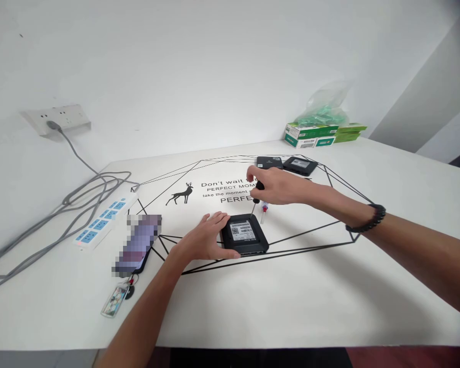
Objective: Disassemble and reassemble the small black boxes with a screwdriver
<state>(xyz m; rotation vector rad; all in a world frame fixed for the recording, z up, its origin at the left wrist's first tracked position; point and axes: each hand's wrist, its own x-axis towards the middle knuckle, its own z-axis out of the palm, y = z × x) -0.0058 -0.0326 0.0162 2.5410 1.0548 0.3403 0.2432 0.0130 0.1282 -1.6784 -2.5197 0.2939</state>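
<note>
A flat black box-shaped device [263, 236] with a white printed label [242, 231] lies on the table in front of me. My left hand [207, 237] grips its left side, thumb along the near edge and fingers at the far left corner. Above the device, my right hand [272, 185] is closed around the black handle of a screwdriver [256, 201]. The thin shaft points down to the device's far edge; whether the tip sits in a screw is too small to tell. Just right of it lies a small tool with a red collar and clear end [265, 208].
Two more black devices, one plain [269, 162] and one labelled [300, 165], lie farther back. Green-and-white boxes [310, 132] with a plastic bag stand by the wall. At left are a power strip [101, 221], grey cable [76, 189], phone [140, 243] and key tag [115, 300].
</note>
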